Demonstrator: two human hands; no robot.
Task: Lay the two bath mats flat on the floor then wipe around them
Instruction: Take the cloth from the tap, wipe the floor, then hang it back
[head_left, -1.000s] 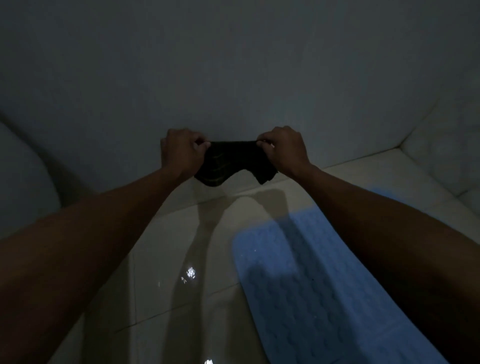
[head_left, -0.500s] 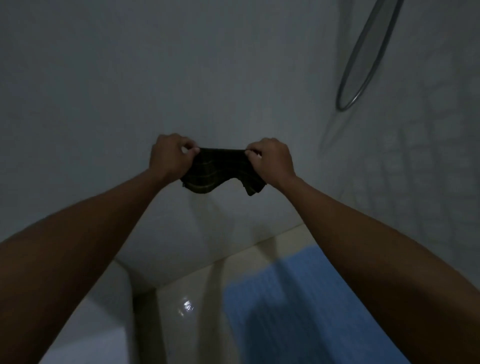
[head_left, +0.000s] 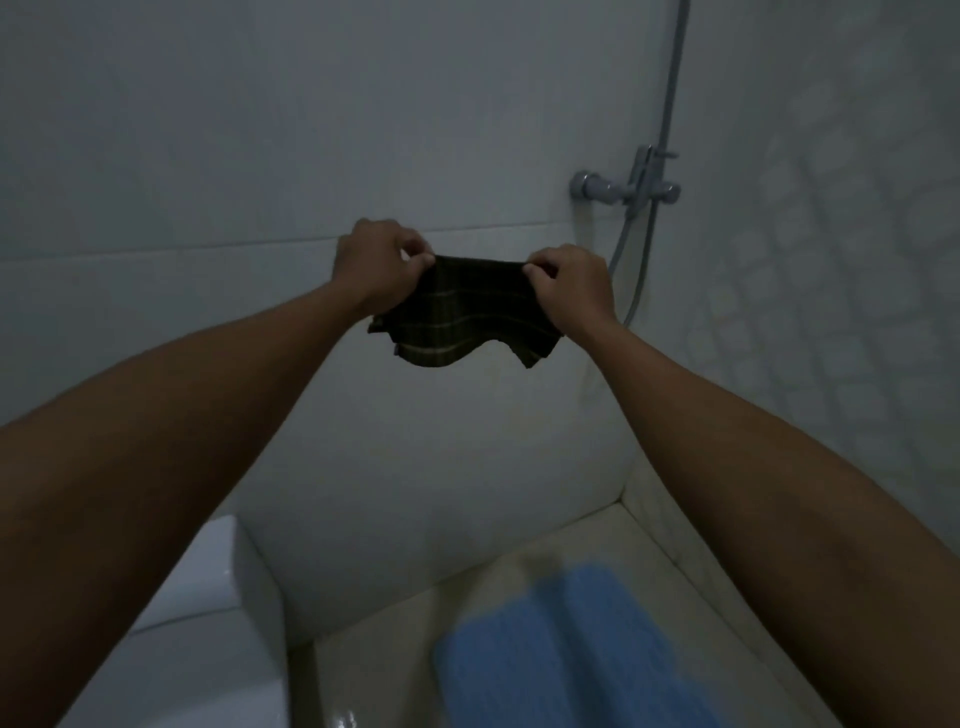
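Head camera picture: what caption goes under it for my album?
Both hands stretch a dark cloth above a blue mat.

A dark cloth (head_left: 464, 312) with thin pale stripes hangs in the air in front of the wall, stretched by its upper edge, which is almost level. Its lower edge is loose and wavy, and one corner points down at the right side. Below, one blue bath mat (head_left: 566, 654) lies flat on the pale floor (head_left: 363, 649), near the corner. Its surface looks blurred.
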